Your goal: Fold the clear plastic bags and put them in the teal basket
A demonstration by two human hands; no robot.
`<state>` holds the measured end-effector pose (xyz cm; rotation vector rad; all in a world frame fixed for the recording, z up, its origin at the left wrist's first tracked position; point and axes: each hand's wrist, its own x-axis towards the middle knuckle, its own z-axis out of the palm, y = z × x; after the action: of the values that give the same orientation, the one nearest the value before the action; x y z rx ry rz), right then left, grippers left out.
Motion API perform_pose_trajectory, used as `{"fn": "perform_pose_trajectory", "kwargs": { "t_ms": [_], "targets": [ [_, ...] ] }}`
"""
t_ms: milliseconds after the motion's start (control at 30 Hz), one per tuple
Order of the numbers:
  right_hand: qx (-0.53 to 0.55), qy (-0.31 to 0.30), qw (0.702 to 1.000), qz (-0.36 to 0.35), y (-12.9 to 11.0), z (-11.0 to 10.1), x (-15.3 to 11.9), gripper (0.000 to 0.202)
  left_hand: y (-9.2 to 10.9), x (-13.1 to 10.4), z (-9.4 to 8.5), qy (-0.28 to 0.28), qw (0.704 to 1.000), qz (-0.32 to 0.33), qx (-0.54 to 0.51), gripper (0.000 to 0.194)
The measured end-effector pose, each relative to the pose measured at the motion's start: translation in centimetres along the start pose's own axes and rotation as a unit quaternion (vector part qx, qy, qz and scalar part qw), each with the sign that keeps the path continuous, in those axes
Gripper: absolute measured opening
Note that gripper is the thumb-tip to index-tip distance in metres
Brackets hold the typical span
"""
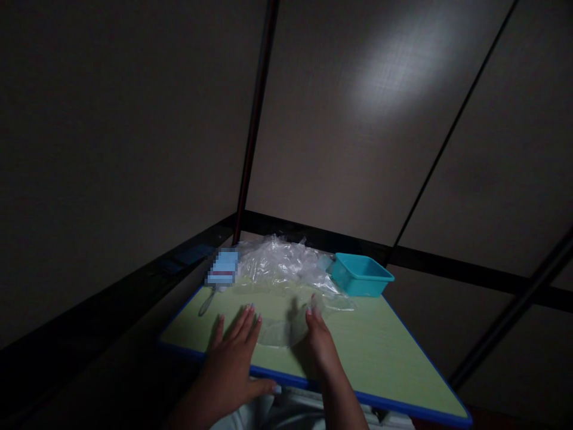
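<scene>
My left hand (233, 358) lies flat on the green tabletop (385, 352), fingers spread, its fingertips at the edge of a clear plastic bag (282, 325). My right hand (320, 346) rests beside it, with the fingertips pressing on the same flat bag. Behind the flat bag a heap of crumpled clear plastic bags (286, 263) spreads across the far side of the table. In the dim light neither hand appears to grip anything.
A teal plastic bin (360, 275) stands at the table's far right. A blurred light-blue box (222, 269) and a small spoon-like tool (207, 303) lie at the far left. Dark wall panels enclose the table, which has a blue rim (403, 406).
</scene>
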<state>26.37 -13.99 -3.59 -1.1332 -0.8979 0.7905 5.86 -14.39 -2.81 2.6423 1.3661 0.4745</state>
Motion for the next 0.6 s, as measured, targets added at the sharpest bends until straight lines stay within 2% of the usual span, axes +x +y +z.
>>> {"fn": "perform_pose_trajectory", "kwargs": {
  "t_ms": [33, 100, 167, 267, 433, 533, 600],
  "targets": [
    [-0.071, 0.000, 0.997, -0.026, -0.2, 0.1, 0.0, 0.060, -0.8, -0.5, 0.1, 0.011, 1.000, -0.012, 0.008, 0.096],
    [-0.234, -0.008, 0.969, -0.080, -0.7, 0.7, -0.2, 0.060, -1.9, -1.3, 0.6, 0.028, 0.999, -0.033, 0.024, 0.092],
    [-0.369, -0.021, 0.924, -0.096, -1.4, 1.7, -0.6, 0.057, -2.4, -1.8, 0.9, 0.038, 0.998, -0.037, 0.036, 0.086],
    [-0.526, -0.028, 0.846, -0.078, -2.6, 3.6, -1.4, 0.060, -2.5, -2.2, 1.2, 0.047, 0.998, -0.030, 0.039, 0.079],
    [-0.653, -0.047, 0.741, -0.151, -3.0, 6.4, -2.2, 0.071, -2.3, -2.2, 1.1, 0.051, 0.998, -0.032, 0.035, 0.080],
    [-0.690, -0.070, 0.700, -0.170, -2.5, 7.5, -2.4, 0.069, -2.3, -2.2, 1.2, 0.056, 0.997, -0.047, 0.034, 0.093],
    [-0.698, -0.084, 0.688, -0.181, -2.1, 8.1, -2.5, 0.065, -2.5, -2.3, 1.2, 0.072, 0.994, -0.071, 0.038, 0.099]
  ]
}}
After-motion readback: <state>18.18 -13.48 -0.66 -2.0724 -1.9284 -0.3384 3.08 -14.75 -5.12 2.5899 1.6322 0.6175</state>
